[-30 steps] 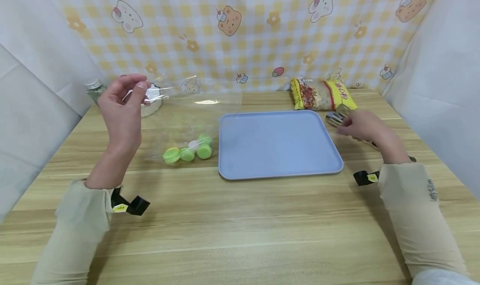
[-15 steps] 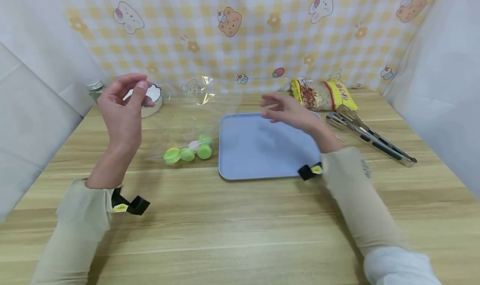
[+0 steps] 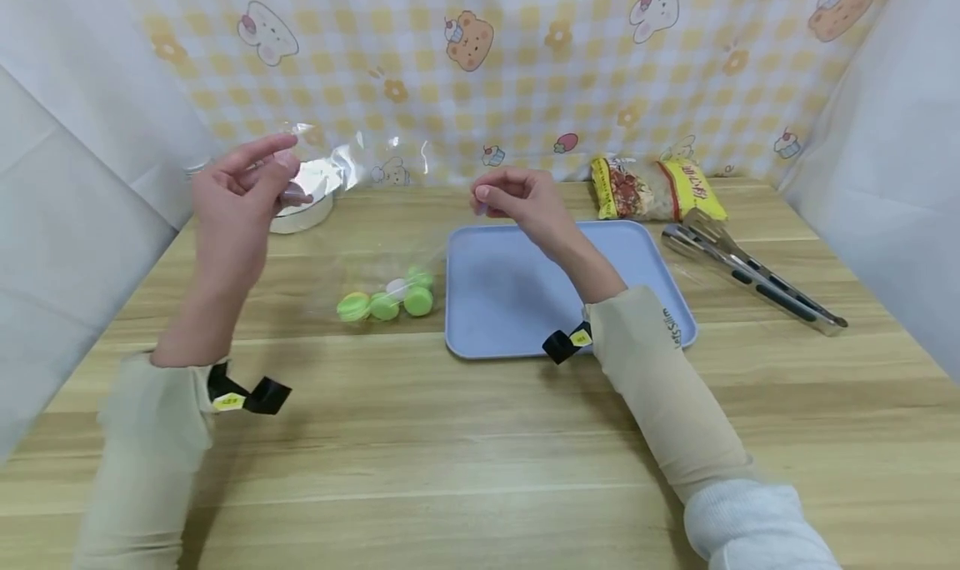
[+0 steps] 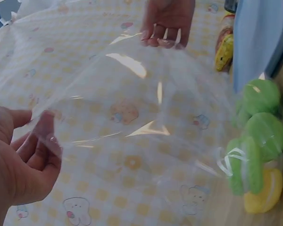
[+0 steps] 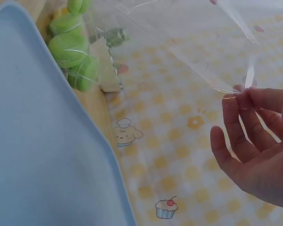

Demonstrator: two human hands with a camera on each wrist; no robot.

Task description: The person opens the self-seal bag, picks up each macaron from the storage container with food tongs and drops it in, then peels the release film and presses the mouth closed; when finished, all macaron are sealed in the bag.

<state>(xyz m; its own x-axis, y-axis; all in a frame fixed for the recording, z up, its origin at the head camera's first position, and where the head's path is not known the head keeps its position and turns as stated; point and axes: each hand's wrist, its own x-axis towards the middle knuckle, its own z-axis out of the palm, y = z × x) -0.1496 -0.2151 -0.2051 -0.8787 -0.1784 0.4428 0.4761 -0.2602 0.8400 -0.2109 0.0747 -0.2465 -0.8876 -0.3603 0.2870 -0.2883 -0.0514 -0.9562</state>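
Note:
A clear plastic bag (image 4: 132, 103) is stretched between both hands by its top edge. My left hand (image 3: 243, 191) pinches one corner of the opening, with the thumb and fingers showing through the film. My right hand (image 3: 525, 207) pinches the opposite corner between thumb and fingertips, over the far left part of the blue tray (image 3: 570, 291). Inside the bottom of the bag lie several macarons (image 3: 385, 306), mostly green, one with yellow and one pale. In the left wrist view the green macarons (image 4: 265, 136) and a yellow macaron (image 4: 264, 190) show through the plastic.
Metal tongs (image 3: 757, 278) with dark grips lie right of the tray. Behind them is a yellow food packet (image 3: 656, 188). A white round container (image 3: 303, 212) stands behind my left hand. A checked curtain (image 3: 525, 70) hangs along the back.
My right hand has left the tongs, swung left over the tray and taken hold of the bag's right corner. The bag's mouth is now pulled wider; my left hand has barely moved.

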